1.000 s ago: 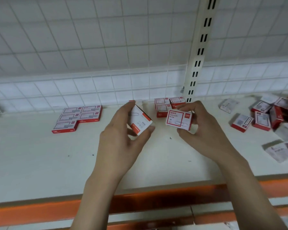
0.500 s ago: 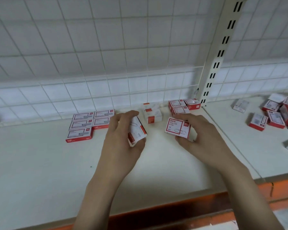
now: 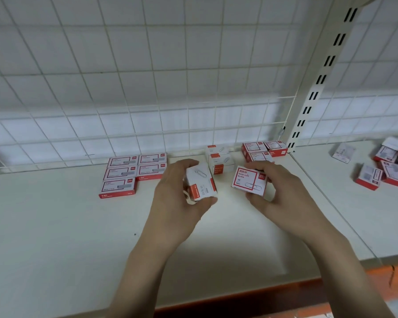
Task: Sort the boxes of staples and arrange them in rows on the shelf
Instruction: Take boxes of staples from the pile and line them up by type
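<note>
Boxes held up face-out, one gripped in left hand (image 3: 177,198), one in right hand (image 3: 278,198), likely to read and match with groups on shelf (image 3: 55,226).

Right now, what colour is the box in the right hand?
White with a red frame and a red corner on the box in the right hand, head view.
</note>
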Motion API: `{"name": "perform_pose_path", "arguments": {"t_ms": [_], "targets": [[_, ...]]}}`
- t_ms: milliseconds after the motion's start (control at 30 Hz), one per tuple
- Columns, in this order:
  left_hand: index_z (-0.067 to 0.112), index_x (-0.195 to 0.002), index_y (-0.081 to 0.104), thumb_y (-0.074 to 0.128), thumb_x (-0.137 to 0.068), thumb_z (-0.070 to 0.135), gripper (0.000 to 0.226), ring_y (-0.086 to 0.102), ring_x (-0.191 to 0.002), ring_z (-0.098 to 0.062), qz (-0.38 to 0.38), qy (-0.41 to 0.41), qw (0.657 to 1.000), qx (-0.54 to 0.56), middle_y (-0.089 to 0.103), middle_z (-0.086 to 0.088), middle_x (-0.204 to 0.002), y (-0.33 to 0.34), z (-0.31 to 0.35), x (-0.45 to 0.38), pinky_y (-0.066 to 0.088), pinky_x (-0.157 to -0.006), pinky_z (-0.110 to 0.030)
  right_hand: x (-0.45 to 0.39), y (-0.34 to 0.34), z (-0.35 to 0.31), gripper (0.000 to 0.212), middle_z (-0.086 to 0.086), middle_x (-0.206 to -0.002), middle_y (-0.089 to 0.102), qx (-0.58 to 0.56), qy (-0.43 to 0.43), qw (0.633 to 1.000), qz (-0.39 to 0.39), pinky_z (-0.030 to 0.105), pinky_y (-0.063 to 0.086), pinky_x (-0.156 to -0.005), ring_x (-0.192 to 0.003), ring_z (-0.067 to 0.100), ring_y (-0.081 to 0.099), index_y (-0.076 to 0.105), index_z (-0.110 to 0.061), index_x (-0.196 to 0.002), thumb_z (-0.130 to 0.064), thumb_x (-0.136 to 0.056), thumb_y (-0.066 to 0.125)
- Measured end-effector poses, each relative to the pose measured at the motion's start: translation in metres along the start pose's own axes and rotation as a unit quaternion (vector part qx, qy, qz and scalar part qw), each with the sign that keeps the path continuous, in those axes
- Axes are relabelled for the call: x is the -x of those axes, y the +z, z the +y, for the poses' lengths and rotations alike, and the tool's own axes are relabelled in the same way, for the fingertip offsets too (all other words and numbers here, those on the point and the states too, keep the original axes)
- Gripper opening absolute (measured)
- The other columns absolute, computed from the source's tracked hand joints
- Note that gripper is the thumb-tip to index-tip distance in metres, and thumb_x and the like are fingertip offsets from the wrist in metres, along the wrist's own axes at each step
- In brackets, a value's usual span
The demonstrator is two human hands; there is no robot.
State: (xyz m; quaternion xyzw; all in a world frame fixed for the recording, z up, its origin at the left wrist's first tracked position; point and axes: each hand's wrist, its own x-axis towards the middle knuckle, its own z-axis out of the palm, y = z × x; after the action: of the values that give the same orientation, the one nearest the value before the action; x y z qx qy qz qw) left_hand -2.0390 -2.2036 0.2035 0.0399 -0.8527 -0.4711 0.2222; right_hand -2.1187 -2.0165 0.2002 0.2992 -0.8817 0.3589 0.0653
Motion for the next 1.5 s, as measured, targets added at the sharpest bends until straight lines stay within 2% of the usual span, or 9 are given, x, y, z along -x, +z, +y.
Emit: {"name": "perform_pose_path", "arguments": {"t_ms": [200,300,367,500,600,733,833,1200,1500], "targets": [[0.048,-0.121,0.041,0.071,-0.077,0.009,0.066,0.048,-0.097,-0.002,-0.192,-0.029,0.975,-0.105,0.047,0.014,-0.118,0.0,-0.006,-0.011,0.043,-0.069,-0.007,-0.003,-0.007,0.009,0.047,-0.017,-0.108,0.055,-0.001,-0.002,1.0,-0.01,0.001,0.031,-0.083,-0.101,0.005,0.049,0.054,-0.026,-0.12,-0.01,-0.078,0.066],[0.05,-0.138,0.025,0.057,-0.083,0.003,0.079,0.039,-0.118,-0.006,-0.302,-0.052,0.94,-0.15,0.039,0.017,-0.134,0.01,-0.003,-0.018,0.039,-0.072,-0.008,-0.003,-0.012,0.014,0.047,-0.029,-0.102,0.049,0.001,0.002,1.0,-0.011,-0.002,0.029,-0.081,-0.1,0.005,0.049,0.054,-0.025,-0.119,-0.008,-0.077,0.067],[0.052,-0.141,0.011,0.049,-0.084,-0.004,0.088,0.03,-0.133,-0.012,-0.344,-0.072,0.919,-0.18,0.027,0.015,-0.148,0.019,0.001,-0.022,0.042,-0.084,-0.019,-0.003,-0.015,0.017,0.048,-0.033,-0.101,0.046,0.0,0.005,1.0,-0.014,-0.002,0.029,-0.081,-0.102,0.006,0.049,0.054,-0.025,-0.12,-0.008,-0.077,0.066],[0.031,-0.148,0.005,0.044,-0.084,-0.005,0.084,0.019,-0.138,-0.016,-0.286,-0.055,0.923,-0.251,0.019,0.006,-0.153,0.027,0.01,-0.021,0.025,-0.11,-0.03,-0.003,-0.021,0.022,0.049,-0.027,-0.103,0.048,-0.004,0.015,1.0,-0.025,-0.002,0.03,-0.081,-0.105,0.007,0.049,0.052,-0.025,-0.124,-0.009,-0.08,0.065],[0.017,-0.146,0.023,0.047,-0.089,0.008,0.063,0.033,-0.129,-0.018,-0.19,-0.029,0.941,-0.278,0.031,0.002,-0.146,0.031,0.009,-0.011,0.029,-0.104,-0.026,-0.002,-0.024,0.027,0.048,-0.022,-0.104,0.049,-0.006,0.019,0.999,-0.029,-0.003,0.029,-0.08,-0.106,0.008,0.049,0.052,-0.025,-0.125,-0.01,-0.081,0.064],[0.019,-0.135,0.044,0.057,-0.088,0.039,0.053,0.042,-0.114,-0.018,-0.177,-0.02,0.935,-0.308,0.043,0.001,-0.128,0.043,0.003,-0.003,0.035,-0.095,-0.023,-0.003,-0.024,0.033,0.049,-0.018,-0.107,0.05,-0.007,0.017,0.999,-0.037,-0.003,0.028,-0.08,-0.108,0.009,0.049,0.05,-0.025,-0.126,-0.011,-0.082,0.064],[0.023,-0.136,0.043,0.052,-0.092,0.032,0.045,0.041,-0.113,-0.018,-0.158,-0.004,0.924,-0.348,0.041,0.0,-0.127,0.05,-0.001,-0.009,0.034,-0.094,-0.023,-0.004,-0.023,0.038,0.05,-0.015,-0.108,0.052,-0.009,0.012,0.999,-0.04,0.004,0.031,-0.079,-0.108,0.01,0.049,0.05,-0.026,-0.127,-0.012,-0.081,0.065],[0.017,-0.135,0.042,0.041,-0.096,0.028,0.04,0.022,-0.134,-0.025,-0.145,0.08,0.856,-0.489,0.015,-0.005,-0.154,0.07,-0.006,-0.048,0.023,-0.104,-0.032,-0.01,-0.024,0.06,0.051,-0.016,-0.115,0.055,-0.01,0.005,0.999,-0.032,-0.003,0.028,-0.081,-0.108,0.009,0.049,0.051,-0.026,-0.126,-0.011,-0.08,0.066],[0.017,-0.139,0.037,0.039,-0.098,0.03,0.043,0.031,-0.129,-0.021,-0.147,0.078,0.859,-0.484,0.029,0.004,-0.149,0.073,-0.015,-0.057,0.026,-0.099,-0.029,-0.006,-0.027,0.068,0.05,-0.019,-0.112,0.053,-0.023,0.006,0.999,-0.03,-0.004,0.027,-0.08,-0.103,0.005,0.046,0.051,-0.027,-0.125,-0.009,-0.08,0.064]]}}
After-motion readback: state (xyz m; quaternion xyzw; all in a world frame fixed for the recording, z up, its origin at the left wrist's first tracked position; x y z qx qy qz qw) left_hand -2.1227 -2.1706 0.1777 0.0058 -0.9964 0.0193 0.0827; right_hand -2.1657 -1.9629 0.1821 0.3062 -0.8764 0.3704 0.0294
